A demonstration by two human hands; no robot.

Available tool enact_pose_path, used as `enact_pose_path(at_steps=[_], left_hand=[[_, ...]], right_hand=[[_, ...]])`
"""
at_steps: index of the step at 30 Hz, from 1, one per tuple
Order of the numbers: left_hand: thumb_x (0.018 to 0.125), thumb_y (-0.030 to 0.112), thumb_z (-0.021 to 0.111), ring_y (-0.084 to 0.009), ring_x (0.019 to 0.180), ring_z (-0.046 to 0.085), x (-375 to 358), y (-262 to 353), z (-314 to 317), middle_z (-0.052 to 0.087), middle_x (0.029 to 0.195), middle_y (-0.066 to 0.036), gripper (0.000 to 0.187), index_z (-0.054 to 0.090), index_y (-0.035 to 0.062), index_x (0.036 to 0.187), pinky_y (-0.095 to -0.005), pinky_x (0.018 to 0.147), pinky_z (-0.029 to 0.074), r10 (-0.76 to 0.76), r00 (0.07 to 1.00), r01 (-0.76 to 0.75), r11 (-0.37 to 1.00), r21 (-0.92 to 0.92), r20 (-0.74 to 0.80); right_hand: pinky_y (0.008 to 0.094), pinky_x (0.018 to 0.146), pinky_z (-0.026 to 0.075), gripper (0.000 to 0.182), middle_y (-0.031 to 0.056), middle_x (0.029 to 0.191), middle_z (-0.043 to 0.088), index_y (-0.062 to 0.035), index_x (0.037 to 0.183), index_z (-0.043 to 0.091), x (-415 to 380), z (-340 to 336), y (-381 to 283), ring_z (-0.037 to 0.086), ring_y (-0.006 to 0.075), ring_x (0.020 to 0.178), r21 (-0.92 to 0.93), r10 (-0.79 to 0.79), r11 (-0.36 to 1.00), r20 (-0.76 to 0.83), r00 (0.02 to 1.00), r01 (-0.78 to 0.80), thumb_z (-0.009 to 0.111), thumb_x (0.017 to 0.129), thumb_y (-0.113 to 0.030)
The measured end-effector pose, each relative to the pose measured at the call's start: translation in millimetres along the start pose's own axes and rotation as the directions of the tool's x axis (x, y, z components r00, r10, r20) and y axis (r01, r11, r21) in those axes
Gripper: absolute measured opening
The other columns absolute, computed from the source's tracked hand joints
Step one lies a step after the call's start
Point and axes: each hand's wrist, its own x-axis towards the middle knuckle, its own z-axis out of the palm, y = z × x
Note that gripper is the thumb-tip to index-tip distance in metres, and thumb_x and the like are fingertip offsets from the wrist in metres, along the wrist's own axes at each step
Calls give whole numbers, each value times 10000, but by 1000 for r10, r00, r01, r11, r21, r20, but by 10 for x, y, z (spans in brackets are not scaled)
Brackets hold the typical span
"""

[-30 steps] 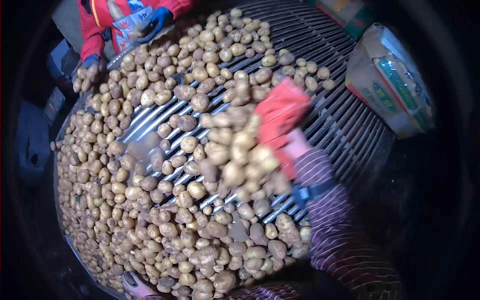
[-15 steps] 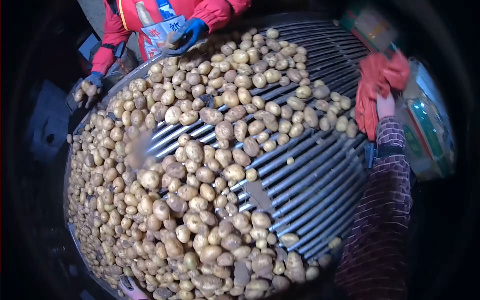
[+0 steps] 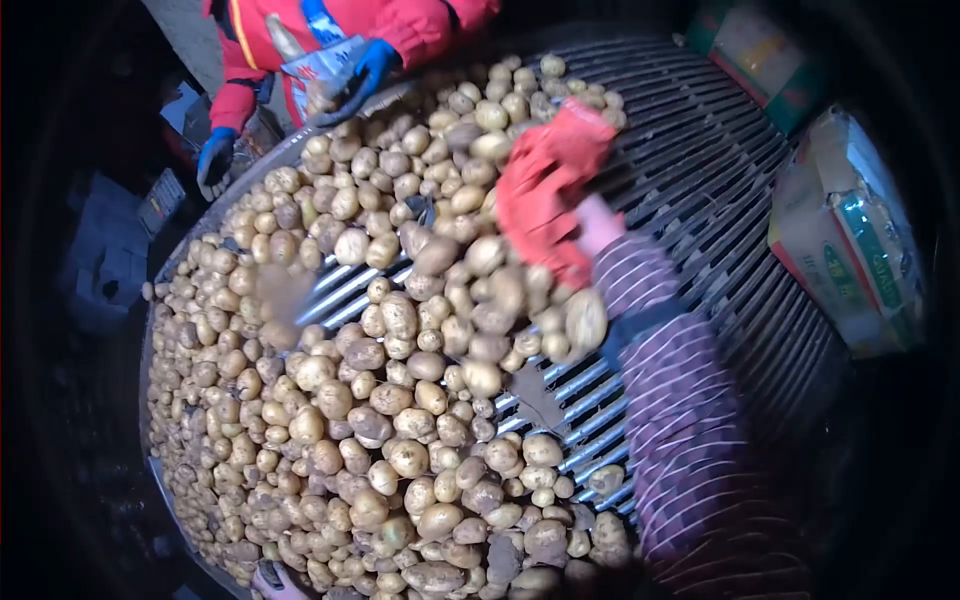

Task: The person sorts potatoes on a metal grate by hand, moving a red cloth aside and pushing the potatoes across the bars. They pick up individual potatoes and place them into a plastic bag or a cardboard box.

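Observation:
My right hand, in a loose red-orange glove, is spread against the right side of a heap of potatoes. Several potatoes lie right along the glove's edge, some smeared by motion. The potatoes rest on a rack of metal bars, which shows to the right of my hand and through gaps in the heap. At the lower left edge, a pink and dark bit of my left hand shows beside the potatoes; its fingers are hidden.
Across the rack stands a person in a red jacket with blue gloves, one hand at the rim. Cardboard boxes stand on the right. A flat clod of dirt lies on the bars. A pale crate is at far left.
My right hand has swept left across the bars from beside the boxes, and potatoes are bunched ahead of it. The person's lower hand no longer shows potatoes in it.

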Motion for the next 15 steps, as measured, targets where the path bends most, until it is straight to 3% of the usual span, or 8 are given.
enact_pose_path(at_steps=[1,2,3,6,8,12,13,15], left_hand=[[850,273,684,-283,1050,513,-39,110,1,556,1140,-199,553,479,-70,1233,-381,936,431,-22,1000,22,998,-55,-13],[849,307,678,-288,1045,516,-90,309,-59,560,1131,-198,552,503,-75,1207,-386,929,437,12,1000,-10,994,107,-15],[851,323,672,-291,1048,519,-108,436,-112,564,1137,-199,554,512,-75,1202,-389,926,441,-8,1000,6,994,112,18],[858,365,645,-301,1099,510,-80,284,-85,552,1200,-205,590,501,-63,1238,-397,950,429,-34,999,33,999,38,29],[871,275,624,-289,1135,503,20,14,27,535,1238,-197,532,470,-52,1261,-389,981,412,-14,1000,14,998,-56,1],[887,49,586,-252,1152,488,52,-391,99,505,1251,-154,454,398,-39,1292,-370,1016,377,23,999,-28,983,-179,-29],[888,46,582,-254,1165,480,34,-415,105,493,1271,-155,468,386,-35,1306,-372,1022,370,14,999,-20,979,-203,-35],[890,40,575,-255,1187,464,35,-417,112,474,1302,-156,488,368,-27,1326,-377,1034,357,-24,998,8,964,-267,-55]], right_hand=[[327,868,468,290,144,1078,614,12,1123,569,-43,243,-298,593,238,965,238,-14,971,46,999,3,587,847,-76],[318,876,459,385,128,1045,619,29,1127,559,6,531,-411,581,204,954,747,125,634,157,980,-200,671,767,-51],[315,883,454,413,104,1040,632,15,1140,560,-74,581,-705,576,186,977,877,21,459,149,989,-142,673,746,-34],[331,848,482,408,92,1005,679,-46,1076,635,-198,-145,-1548,616,176,956,550,-213,832,203,956,68,732,679,-30],[344,797,482,322,94,969,678,-67,1049,642,139,-450,-1057,625,213,909,355,-148,923,-26,989,147,701,734,-103],[370,695,483,204,98,897,676,-110,994,655,991,-1078,773,644,286,815,317,165,948,-578,799,34,639,844,-247],[404,718,490,245,128,913,684,-108,970,666,1075,-1051,1120,642,342,845,95,144,990,-703,697,-108,609,862,-320],[414,750,489,279,151,956,671,-105,1001,657,1217,-901,1655,629,355,890,-82,305,889,-630,714,-451,566,878,-339]])
